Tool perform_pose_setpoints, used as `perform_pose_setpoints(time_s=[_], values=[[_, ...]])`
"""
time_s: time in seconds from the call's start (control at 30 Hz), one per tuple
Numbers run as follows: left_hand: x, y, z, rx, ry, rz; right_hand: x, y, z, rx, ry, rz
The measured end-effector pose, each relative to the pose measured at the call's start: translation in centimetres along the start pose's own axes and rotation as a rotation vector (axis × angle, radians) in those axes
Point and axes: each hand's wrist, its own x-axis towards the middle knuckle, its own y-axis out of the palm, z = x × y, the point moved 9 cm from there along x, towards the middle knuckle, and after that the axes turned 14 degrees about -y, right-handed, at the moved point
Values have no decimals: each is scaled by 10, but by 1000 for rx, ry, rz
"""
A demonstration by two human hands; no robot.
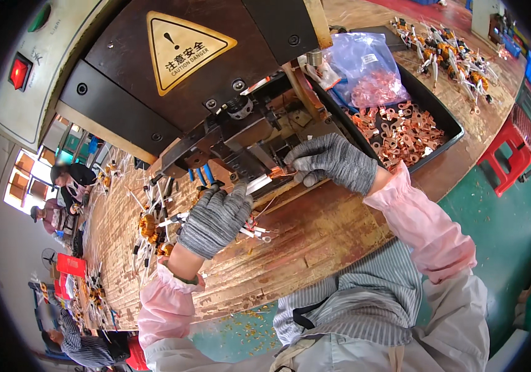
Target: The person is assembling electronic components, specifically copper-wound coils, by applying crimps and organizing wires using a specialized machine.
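My left hand (216,222), in a grey knit glove, closes round a white-sleeved wire (258,184) whose end points up to the right into the press (253,149). At the press tooling, my right hand (332,162), gloved alike, pinches by its fingertips what looks like a copper lug (281,172) at the wire's end. Its exact seat in the tooling is partly hidden. Beneath and left of my left hand lie copper-wound ring coils (148,227) with white and black leads.
A black tray (454,133) of loose copper lugs (408,131) and a clear plastic bag (364,65) stands right of the press. More wired coils (448,56) lie farther right. A red stool (510,152) stands beyond the table edge. Other people (73,183) sit at left.
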Motion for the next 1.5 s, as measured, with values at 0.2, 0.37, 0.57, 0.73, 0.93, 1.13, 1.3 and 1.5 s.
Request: perform_pose_setpoints(time_s=[0.2, 0.37, 0.57, 0.73, 0.93, 1.13, 1.3, 1.5], values=[[1, 7, 5, 26, -21, 21, 7, -1, -8, 26, 35, -16], [8, 12, 9, 15, -35, 90, 11, -6, -15, 88, 56, -64], [16, 17, 12, 21, -69, 186, 20, -14, -17, 112, 43, -109], [6, 12, 16, 69, -78, 171, 28, -6, -11, 75, -25, -79], [12, 21, 15, 57, -63, 150, 27, -16, -10, -6, -13, -91], [10, 18, 15, 65, -63, 133, 21, -35, 16, -188, -188, -164], [10, 18, 13, 83, -36, 137, -7, -64, 34, -168, -211, -264], [13, 19, 13, 93, -69, 188, -44, -84, 47, -198, -167, -354]])
